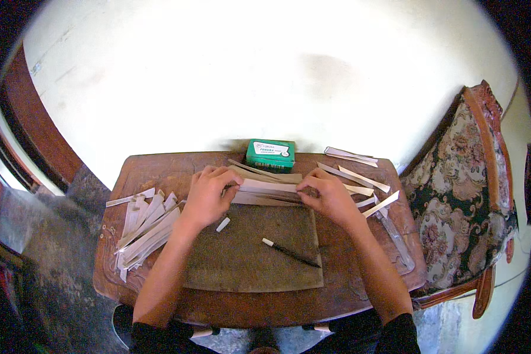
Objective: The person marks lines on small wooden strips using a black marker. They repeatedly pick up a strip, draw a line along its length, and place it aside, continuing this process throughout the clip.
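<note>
Black pen (291, 253) on mat (248, 259); beyond, left hand (209, 196) and right hand (330, 197) seemingly pinching paper strips (265, 192), green box (270, 154) behind.

A small wooden table (159, 168) stands against a pale wall (265, 71). On it sit a green box (270, 154), a dark mat (248, 259) and a black pen (290, 252). A floral upholstered chair (463, 183) stands to the right.
</note>
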`<state>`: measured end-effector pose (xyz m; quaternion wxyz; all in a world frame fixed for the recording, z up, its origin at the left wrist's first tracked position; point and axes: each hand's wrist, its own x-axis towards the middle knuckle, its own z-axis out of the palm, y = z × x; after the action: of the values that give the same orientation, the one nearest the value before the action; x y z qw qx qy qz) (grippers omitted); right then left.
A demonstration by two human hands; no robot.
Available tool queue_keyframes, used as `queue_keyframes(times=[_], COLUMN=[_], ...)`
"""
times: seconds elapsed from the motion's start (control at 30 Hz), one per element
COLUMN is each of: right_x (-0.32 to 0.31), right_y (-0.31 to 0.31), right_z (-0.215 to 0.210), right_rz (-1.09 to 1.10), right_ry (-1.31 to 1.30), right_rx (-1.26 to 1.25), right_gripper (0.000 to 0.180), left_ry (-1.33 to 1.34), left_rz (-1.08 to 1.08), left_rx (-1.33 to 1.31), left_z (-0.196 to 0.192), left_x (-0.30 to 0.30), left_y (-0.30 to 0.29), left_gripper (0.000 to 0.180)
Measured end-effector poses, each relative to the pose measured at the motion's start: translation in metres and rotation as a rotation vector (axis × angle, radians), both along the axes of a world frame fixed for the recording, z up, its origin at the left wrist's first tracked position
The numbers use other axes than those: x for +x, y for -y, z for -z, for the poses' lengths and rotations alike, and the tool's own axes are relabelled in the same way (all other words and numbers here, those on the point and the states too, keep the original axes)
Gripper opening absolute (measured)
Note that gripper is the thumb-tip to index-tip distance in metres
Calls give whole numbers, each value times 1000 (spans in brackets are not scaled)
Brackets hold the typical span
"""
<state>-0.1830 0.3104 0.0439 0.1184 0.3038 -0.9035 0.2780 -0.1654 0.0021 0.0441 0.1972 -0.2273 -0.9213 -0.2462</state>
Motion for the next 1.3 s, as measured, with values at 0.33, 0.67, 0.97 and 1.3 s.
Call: queue_keyframes(times=[0.33, 0.67, 0.97, 1.3], right_x=[-6, 37, 36, -10], right_y=[0, -34, -129, -178], right_z=[14, 3, -1, 19], right_rz=[-4, -7, 347, 630], right_ry=[19, 92, 70, 27], right_rx=[-22, 87, 2, 189], right_gripper=[17, 26, 21, 22], left_ry=[-16, -91, -43, 33], left_rz=[-86, -9, 229, 191], left_rx=[30, -29, -46, -173], left_z=[11, -6, -2, 18], left_x=[1, 15, -10, -81], left_y=[-7, -58, -160, -243], left_gripper=[17, 19, 19, 20])
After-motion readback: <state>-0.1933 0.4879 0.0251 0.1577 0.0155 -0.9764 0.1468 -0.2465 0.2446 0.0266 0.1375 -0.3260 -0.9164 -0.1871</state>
